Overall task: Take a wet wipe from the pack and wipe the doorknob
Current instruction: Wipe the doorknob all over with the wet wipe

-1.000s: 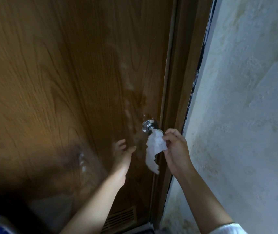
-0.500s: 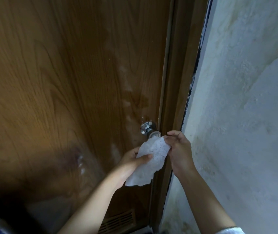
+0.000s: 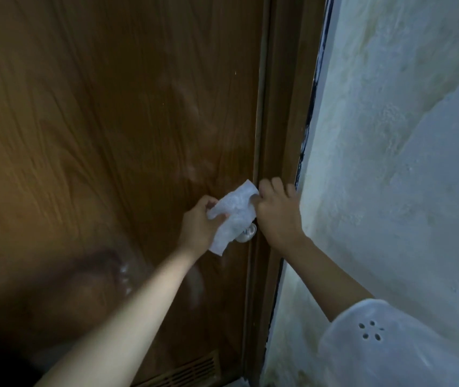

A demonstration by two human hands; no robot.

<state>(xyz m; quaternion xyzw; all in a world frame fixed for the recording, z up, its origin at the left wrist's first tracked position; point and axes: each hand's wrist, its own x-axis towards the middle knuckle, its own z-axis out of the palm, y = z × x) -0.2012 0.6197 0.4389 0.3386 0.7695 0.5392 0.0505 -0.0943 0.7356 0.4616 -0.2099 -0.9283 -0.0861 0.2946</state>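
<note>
A white wet wipe (image 3: 233, 216) is stretched flat between my two hands, in front of the brown wooden door (image 3: 97, 135). My left hand (image 3: 199, 227) pinches its lower left edge. My right hand (image 3: 277, 216) grips its upper right edge with closed fingers. The silver doorknob (image 3: 247, 234) shows only partly, just below and behind the wipe, near the door's right edge. The wipe hides the knob's upper part. The pack of wipes is not in view.
The door frame (image 3: 281, 121) runs up the middle, with a rough white wall (image 3: 404, 163) to its right. A vent grille (image 3: 186, 371) sits at the door's bottom. My white sleeve (image 3: 384, 344) fills the lower right corner.
My left hand took hold of the hanging wipe, and both hands spread it open. The wipe has risen over the doorknob, covering its top.
</note>
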